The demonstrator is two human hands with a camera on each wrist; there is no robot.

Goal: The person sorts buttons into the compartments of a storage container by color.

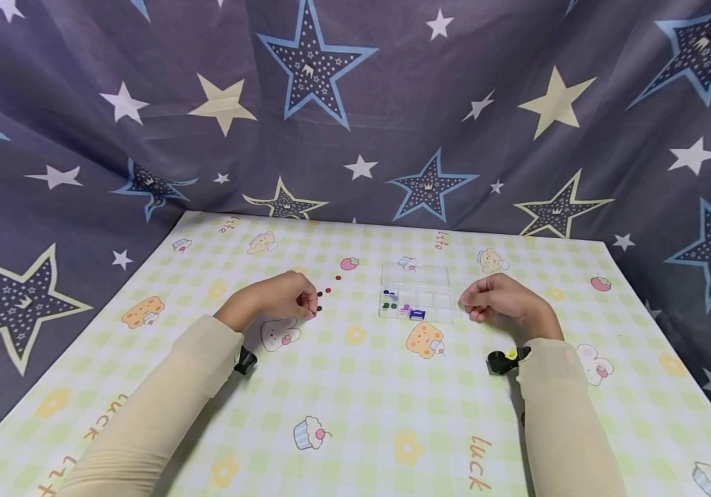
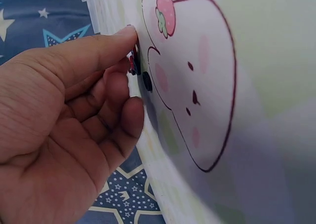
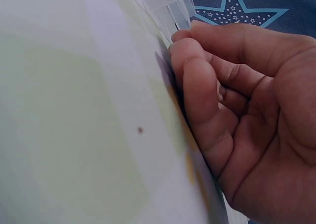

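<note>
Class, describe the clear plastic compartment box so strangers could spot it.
On the green-and-white checked tablecloth, look between the left hand and right hand. There lies the clear plastic compartment box; unlike the small round red pieces nearby, it is see-through and divided.

A dark starry curtain [image 1: 399,103] hangs behind a checked tablecloth [image 1: 362,400] with cartoon prints.

Dark star-patterned cloth backdrop [image 1: 393,103], green-and-white checked tabletop [image 1: 355,386], cartoon prints [image 1: 308,435]

Clear, smooth plastic box [image 1: 442,301]
</note>
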